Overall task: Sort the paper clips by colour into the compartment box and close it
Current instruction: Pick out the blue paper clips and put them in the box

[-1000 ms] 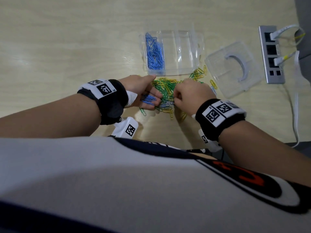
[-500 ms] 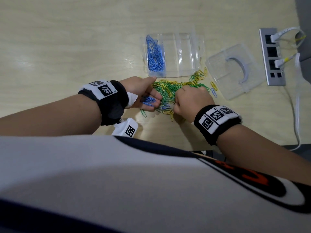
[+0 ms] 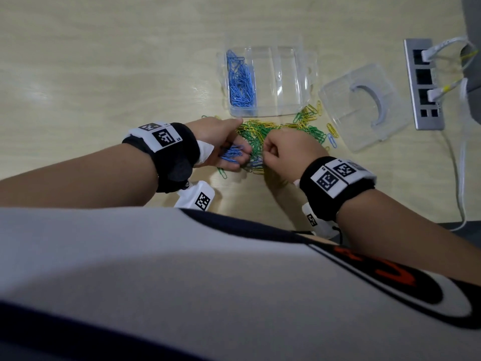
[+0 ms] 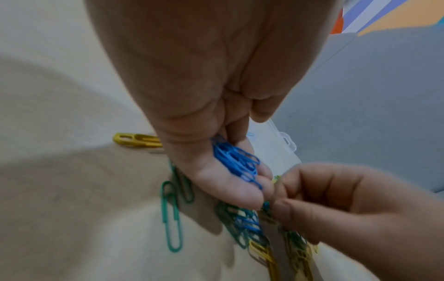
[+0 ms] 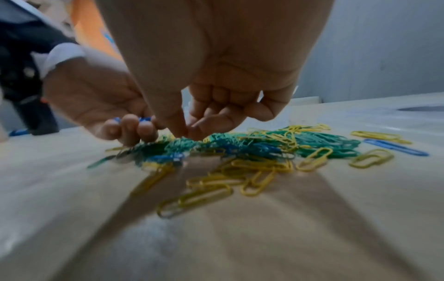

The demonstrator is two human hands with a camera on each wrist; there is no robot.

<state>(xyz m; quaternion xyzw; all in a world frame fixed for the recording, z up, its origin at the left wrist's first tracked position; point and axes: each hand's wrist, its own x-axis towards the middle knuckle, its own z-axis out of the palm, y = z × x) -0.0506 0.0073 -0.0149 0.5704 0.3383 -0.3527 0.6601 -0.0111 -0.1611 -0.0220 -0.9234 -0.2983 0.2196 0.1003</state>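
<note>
- centrally, the left hand (image 3: 221, 147) lies palm-up at the pile's edge, its curled fingers (image 4: 240, 192) cupping a bunch of blue paper clips (image 4: 238, 163).
- right hand (image 3: 289, 152): thumb and forefinger pinched together over the mixed pile of clips (image 5: 252, 150) (green, yellow, a few blue); whether they grip a clip cannot be told.
- clear compartment box (image 3: 286, 82) just beyond the pile, blue clips (image 3: 240, 82) filling its left compartment; its lid (image 3: 364, 105) lies apart, to the right.

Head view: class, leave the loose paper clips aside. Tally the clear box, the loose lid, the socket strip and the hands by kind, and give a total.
Box: 1
Lid: 1
Socket strip: 1
Hands: 2, the left hand holding blue paper clips, the right hand at the pile
Total: 5
</note>
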